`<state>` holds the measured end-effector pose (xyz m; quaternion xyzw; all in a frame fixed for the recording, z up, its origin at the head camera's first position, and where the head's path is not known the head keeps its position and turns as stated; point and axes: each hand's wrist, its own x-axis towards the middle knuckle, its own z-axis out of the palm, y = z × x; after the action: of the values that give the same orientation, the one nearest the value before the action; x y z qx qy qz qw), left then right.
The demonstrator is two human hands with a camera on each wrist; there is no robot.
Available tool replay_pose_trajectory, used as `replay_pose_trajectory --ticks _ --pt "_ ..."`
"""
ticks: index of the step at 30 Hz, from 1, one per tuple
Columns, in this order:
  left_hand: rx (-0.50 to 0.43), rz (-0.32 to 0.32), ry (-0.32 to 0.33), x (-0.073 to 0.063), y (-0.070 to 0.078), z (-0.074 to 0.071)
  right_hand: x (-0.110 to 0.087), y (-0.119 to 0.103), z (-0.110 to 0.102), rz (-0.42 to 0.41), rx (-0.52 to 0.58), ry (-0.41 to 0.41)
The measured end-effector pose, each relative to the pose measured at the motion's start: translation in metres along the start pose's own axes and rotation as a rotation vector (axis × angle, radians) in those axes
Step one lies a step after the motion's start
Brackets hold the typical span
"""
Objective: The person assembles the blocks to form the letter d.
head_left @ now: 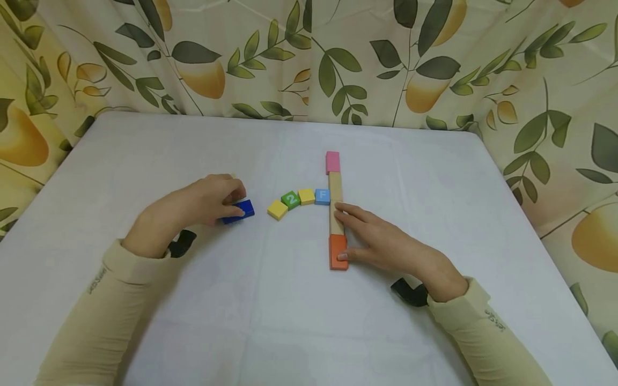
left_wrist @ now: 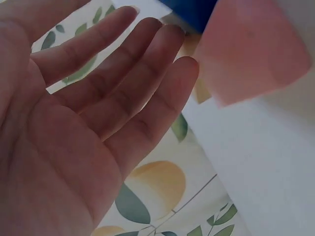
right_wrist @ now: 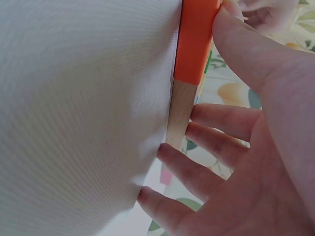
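My left hand [head_left: 207,201] pinches a dark blue block [head_left: 247,208], its thumb across the near part and its index finger bent toward the far side. In the left wrist view a blurred pink piece [left_wrist: 256,49] shows beyond the fingertips. My right hand [head_left: 386,238], fingers spread and fairly straight, touches the right side of a long wooden strip [head_left: 336,217]. Its thumb rests on an orange block [head_left: 336,260] at the strip's near end. A pink block [head_left: 332,162] caps the far end. The light blue F block [head_left: 322,197] meets the strip's left side.
A curved row runs left from the F block: a yellow block [head_left: 306,197], a green 2 block [head_left: 291,200] and another yellow block [head_left: 277,210]. All lie on a white-covered table [head_left: 289,321]. A leaf-and-fruit patterned curtain [head_left: 299,59] hangs behind.
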<state>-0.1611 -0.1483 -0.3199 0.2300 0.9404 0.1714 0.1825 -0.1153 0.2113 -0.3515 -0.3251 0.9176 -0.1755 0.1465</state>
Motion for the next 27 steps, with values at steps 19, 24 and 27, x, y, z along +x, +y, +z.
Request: replay_pose_trajectory --ticks 19,24,27 --pt "0.081 -0.058 -0.063 0.001 0.014 0.017 0.000 -0.001 -0.001 -0.001 -0.005 0.004" --pt "0.030 -0.058 -0.071 0.003 0.021 0.023 0.000 0.000 -0.001 0.000 -0.004 0.002" --pt "0.022 -0.037 -0.044 0.003 0.022 0.027 0.000 -0.001 -0.001 -0.003 -0.006 0.003"
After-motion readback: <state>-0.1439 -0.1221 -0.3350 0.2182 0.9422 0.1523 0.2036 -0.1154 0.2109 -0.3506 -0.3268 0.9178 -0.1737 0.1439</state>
